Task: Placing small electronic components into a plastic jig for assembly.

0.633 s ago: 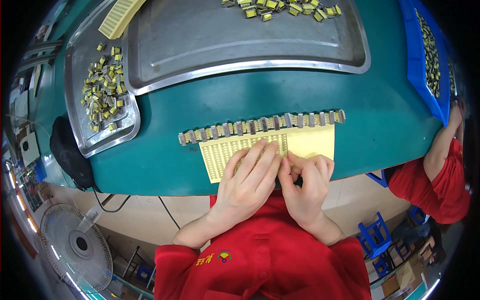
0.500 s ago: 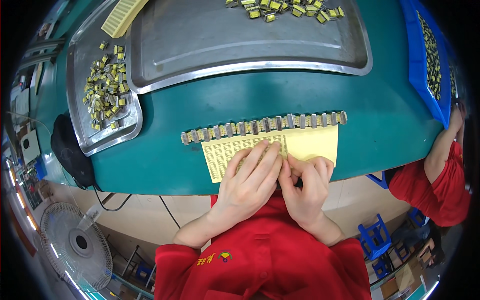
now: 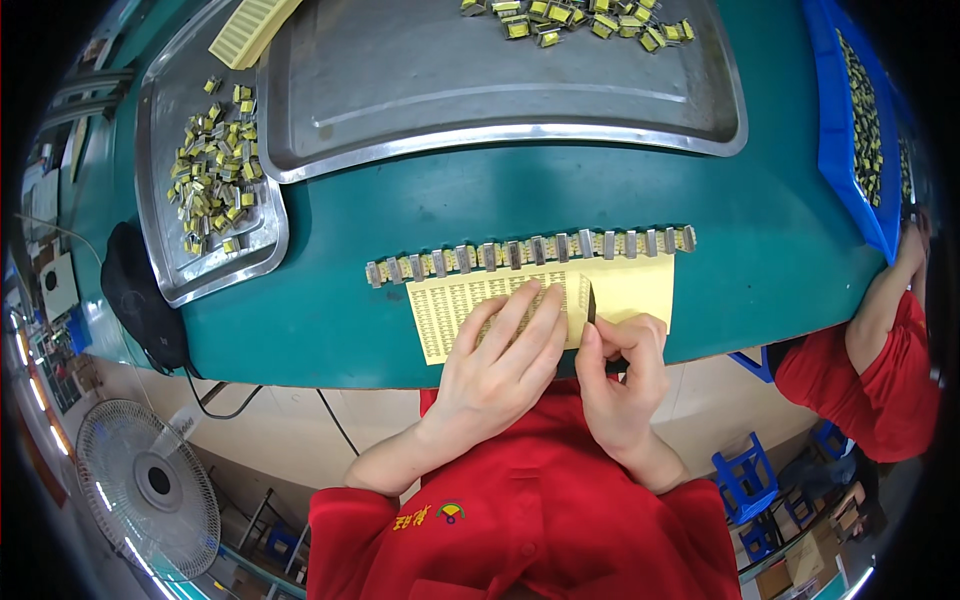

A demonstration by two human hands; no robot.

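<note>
**Slim dark tool (image 3: 592,303) at the print's edge on a yellow sheet (image 3: 637,295)**

The left hand (image 3: 505,350) lies palm down on the printed part of the sheet, fingers nearly straight and slightly spread, closed on nothing. The right hand (image 3: 625,375) pinches the tool between thumb and fingers, its tip pointing away from the body. Whether that tip touches the paper cannot be told. The sheet lies on the green tabletop (image 3: 330,340) directly before the person, and a row of components (image 3: 515,254) runs along its far edge.

The likeliest trouble is a slip: should the left hand ease its pressure, the light sheet could skid or curl. Too steep a push of the tip might nick the paper, and a forward jerk could knock the row out of line, since it sits so near. The left fingers are also close enough to be pricked.

The sheet looks thin and matte, with fine dark print in tight columns and one plain stretch at the right. The tool is narrow and tapering. The components pair grey metallic plates with yellow parts, while the large tray (image 3: 480,75) is shiny metal, round-cornered and lightly scuffed.
</note>
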